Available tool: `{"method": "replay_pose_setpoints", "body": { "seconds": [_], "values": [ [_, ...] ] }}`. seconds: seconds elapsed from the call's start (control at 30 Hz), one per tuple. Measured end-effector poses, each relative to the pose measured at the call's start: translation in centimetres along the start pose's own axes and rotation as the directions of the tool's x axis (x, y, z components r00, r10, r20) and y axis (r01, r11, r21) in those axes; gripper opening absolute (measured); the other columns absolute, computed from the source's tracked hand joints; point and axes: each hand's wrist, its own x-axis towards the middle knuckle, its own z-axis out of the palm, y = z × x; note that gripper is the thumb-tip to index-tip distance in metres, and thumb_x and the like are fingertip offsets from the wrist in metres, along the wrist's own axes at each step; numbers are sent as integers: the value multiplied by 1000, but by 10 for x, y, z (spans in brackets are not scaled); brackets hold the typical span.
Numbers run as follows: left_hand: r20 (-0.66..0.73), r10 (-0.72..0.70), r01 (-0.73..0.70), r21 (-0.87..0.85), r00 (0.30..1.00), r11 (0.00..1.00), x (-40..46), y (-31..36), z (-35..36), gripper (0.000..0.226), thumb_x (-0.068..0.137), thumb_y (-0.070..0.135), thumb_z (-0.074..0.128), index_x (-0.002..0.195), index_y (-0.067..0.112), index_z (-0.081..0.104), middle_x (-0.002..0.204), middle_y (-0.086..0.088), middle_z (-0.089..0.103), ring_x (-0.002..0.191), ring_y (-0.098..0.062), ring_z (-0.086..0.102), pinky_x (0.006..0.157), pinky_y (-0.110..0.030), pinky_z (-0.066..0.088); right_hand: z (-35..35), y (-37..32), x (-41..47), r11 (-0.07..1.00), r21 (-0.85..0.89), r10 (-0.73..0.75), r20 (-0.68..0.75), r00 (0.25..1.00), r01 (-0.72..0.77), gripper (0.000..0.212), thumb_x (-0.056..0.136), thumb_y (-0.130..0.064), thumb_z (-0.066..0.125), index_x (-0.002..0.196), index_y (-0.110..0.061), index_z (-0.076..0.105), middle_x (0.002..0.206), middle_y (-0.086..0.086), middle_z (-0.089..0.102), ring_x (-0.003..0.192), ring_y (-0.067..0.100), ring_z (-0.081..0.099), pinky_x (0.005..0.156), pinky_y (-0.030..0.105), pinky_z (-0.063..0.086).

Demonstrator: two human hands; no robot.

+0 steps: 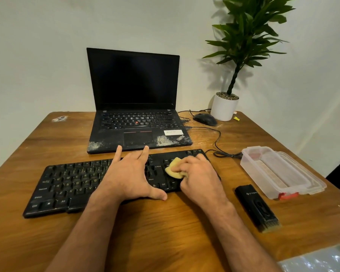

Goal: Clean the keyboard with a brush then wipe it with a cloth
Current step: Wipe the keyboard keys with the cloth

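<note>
A black keyboard (67,183) lies across the wooden table (165,232) in front of me. My left hand (130,175) rests flat on its middle with fingers spread, thumb on the table at the front edge. My right hand (198,173) grips a small yellow cloth (174,170) and presses it on the keys at the keyboard's right end. A black brush (256,208) lies on the table to the right of the keyboard, bristles toward me.
A dusty black laptop (135,114) stands open behind the keyboard. A mouse (205,119) and a potted plant (225,107) sit at the back right. A clear plastic box (279,171) lies at the right, near the table edge. Cables (218,142) run behind the keyboard.
</note>
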Motion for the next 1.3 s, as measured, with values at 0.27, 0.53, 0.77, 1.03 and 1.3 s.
{"method": "replay_pose_setpoints", "body": {
  "seconds": [0.27,0.53,0.77,1.03,1.3],
  "values": [
    [-5,20,-20,4,1000,1000,3,-3,2,154,41,105,42,159,18,-7,164,4,20,151,-11,18,121,-52,-14,-11,9,13,996,85,-21,109,994,12,53,81,5,49,112,-29,75,126,-10,67,110,13,46,102,26,40],
    [-2,20,-20,-1,1000,1000,1,-2,0,152,43,103,44,159,18,-6,165,5,18,151,-11,16,121,-52,-14,3,-7,54,997,2,-82,175,981,83,42,91,-7,53,120,-32,71,130,-7,66,117,14,54,106,33,43],
    [16,23,-23,10,1000,1000,2,-3,-2,152,44,103,45,159,18,-7,164,5,19,151,-11,16,120,-52,-16,-12,10,64,978,-70,185,-169,968,-199,32,93,-19,57,122,-18,69,128,1,62,114,19,51,100,34,46],
    [21,15,-16,13,1000,1000,1,-1,-3,151,45,103,45,159,19,-7,165,5,18,151,-11,16,121,-52,-15,-26,0,61,976,-36,214,51,975,-213,22,91,-39,67,110,-29,72,91,-5,70,88,11,62,84,33,54],
    [12,22,-22,-3,1000,1000,1,-2,-2,153,43,104,45,159,18,-8,165,5,17,151,-11,15,121,-52,-14,-11,23,61,990,-109,93,60,994,-86,37,92,-10,59,124,-27,68,128,-4,61,116,16,44,106,33,38]
  ]
}}
